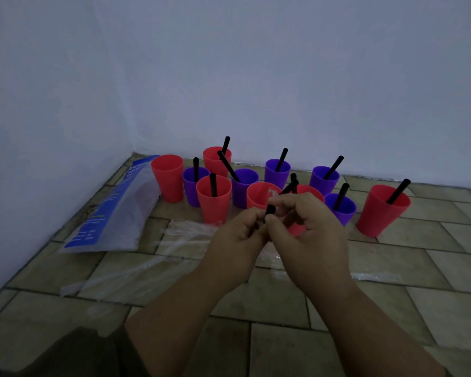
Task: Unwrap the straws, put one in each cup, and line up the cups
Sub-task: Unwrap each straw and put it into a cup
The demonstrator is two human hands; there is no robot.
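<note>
Unwrapping: left hand (237,235) and right hand (310,229) both pinch one straw (270,209).
Next, probably into the empty-looking far-left cup (167,178).

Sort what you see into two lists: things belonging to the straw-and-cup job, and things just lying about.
Job: black straw pinched by left hand and right hand; red cups; purple cups.
Lying about: blue-and-white bag; empty clear wrappers.
</note>
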